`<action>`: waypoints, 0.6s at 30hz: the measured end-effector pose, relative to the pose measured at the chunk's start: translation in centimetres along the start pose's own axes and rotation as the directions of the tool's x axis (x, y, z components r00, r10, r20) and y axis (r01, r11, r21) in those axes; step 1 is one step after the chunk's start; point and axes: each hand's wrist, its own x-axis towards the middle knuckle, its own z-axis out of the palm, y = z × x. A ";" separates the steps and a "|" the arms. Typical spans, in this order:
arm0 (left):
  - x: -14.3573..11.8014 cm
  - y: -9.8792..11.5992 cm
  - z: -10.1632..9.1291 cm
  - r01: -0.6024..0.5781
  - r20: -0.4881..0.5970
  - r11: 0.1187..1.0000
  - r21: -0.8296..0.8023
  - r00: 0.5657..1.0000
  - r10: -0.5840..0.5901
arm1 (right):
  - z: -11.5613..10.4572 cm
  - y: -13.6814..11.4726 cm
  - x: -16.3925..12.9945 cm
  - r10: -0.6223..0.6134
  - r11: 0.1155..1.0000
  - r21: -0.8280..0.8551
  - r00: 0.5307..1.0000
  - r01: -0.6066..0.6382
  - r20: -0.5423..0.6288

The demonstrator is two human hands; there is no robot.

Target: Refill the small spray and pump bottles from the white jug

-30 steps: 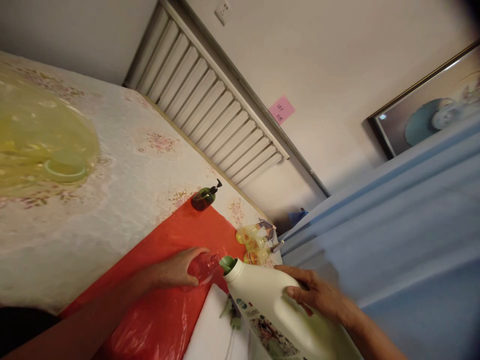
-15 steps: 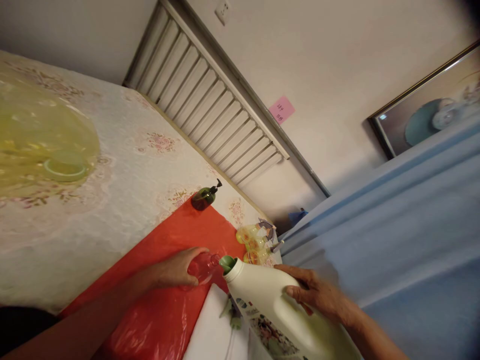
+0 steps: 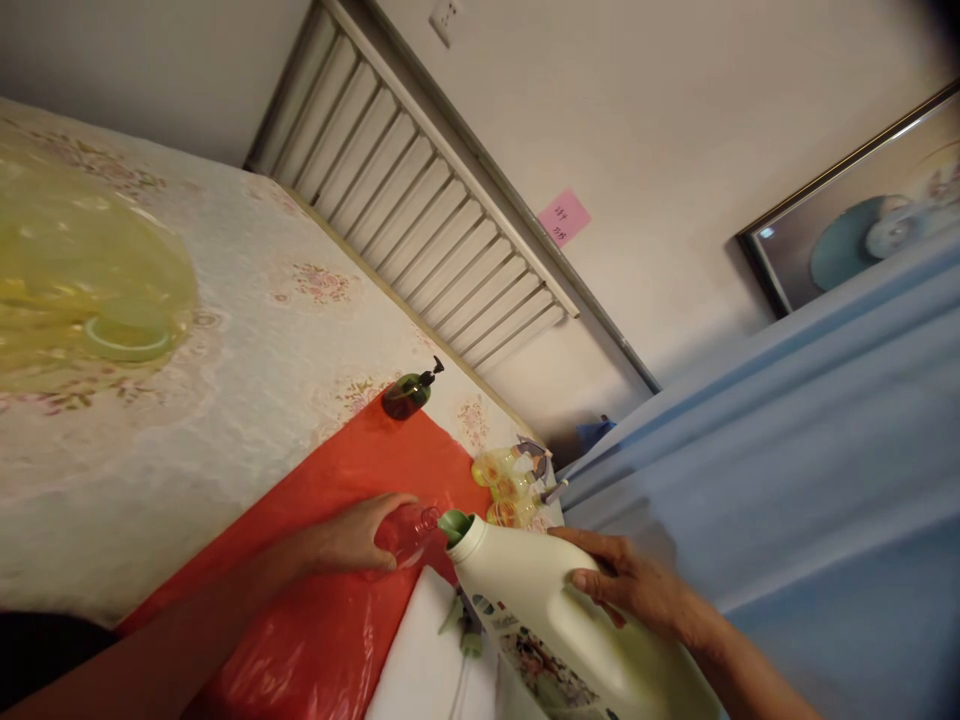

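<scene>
While the left hand (image 3: pixel 367 535) is holding a small clear bottle (image 3: pixel 411 535), its fingers and thumb are bending around the bottle's sides. The bottle is tipping over the red sheet (image 3: pixel 367 455), and I can't tell if it is resting on it. Its plastic is letting the red show through, and its round neck is pointing at a big jug (image 3: pixel 517 570).

The right hand (image 3: pixel 626 580) is gripping the big jug by its handle, fingers bending over the top. The jug is leaning at the red sheet's right side. It is looking fat, smooth and creamy, with a flowery label (image 3: pixel 544 665) on its side. A green spout (image 3: pixel 454 525) is peeking out of its mouth, just beside the clear bottle's neck.

A dark green pump bottle (image 3: pixel 406 397) is standing at the red sheet's far corner. Some yellow see-through things (image 3: pixel 514 485) are bunching up by the sheet's right end. Something flat and white (image 3: pixel 409 650) is lying along its near right edge, with a green pump (image 3: pixel 471 640) on top.
</scene>
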 end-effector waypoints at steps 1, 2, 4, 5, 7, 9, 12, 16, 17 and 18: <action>0.0 0.0 0.0 0.000 0.000 1.000 -0.004 1.000 0.000 | 0.0 -0.1 0.0 0.000 1.000 -0.003 1.000 0.000 0.000; 0.0 0.1 0.0 -0.001 0.003 1.000 -0.008 1.000 0.001 | 0.0 -0.1 0.0 0.003 1.000 -0.010 1.000 -0.003 -0.001; 0.0 0.1 0.0 -0.005 0.010 1.000 -0.015 1.000 0.005 | 0.0 -0.4 0.0 0.008 1.000 -0.027 1.000 -0.008 -0.004; 0.0 0.0 0.0 -0.009 0.010 1.000 -0.018 1.000 0.009 | 0.0 -0.6 0.0 0.011 0.999 -0.032 1.000 -0.011 -0.005; 0.1 -0.2 0.0 -0.016 0.007 1.000 -0.022 1.000 0.016 | 0.0 -0.9 0.0 0.016 0.999 -0.035 1.000 -0.017 -0.004; 0.1 -0.3 0.0 -0.011 0.007 1.000 -0.029 1.000 0.011 | 0.0 -1.1 0.0 0.014 0.999 -0.037 1.000 -0.014 0.001; 0.1 0.0 0.0 0.010 0.016 0.999 -0.037 1.000 -0.009 | 0.0 -1.2 0.0 0.003 0.999 -0.035 1.000 -0.003 0.001; -0.1 0.7 -0.1 0.020 0.022 0.999 -0.039 1.000 -0.019 | -0.1 -0.9 -0.1 0.013 0.999 -0.036 1.000 -0.013 0.002; -0.1 0.8 -0.1 0.022 0.024 0.999 -0.038 0.999 -0.021 | -0.1 -0.8 -0.1 0.014 0.999 -0.036 1.000 -0.014 0.002; -0.1 0.9 -0.1 0.021 0.027 0.999 -0.035 0.999 -0.020 | -0.1 -0.7 0.0 0.012 0.999 -0.034 1.000 -0.012 0.001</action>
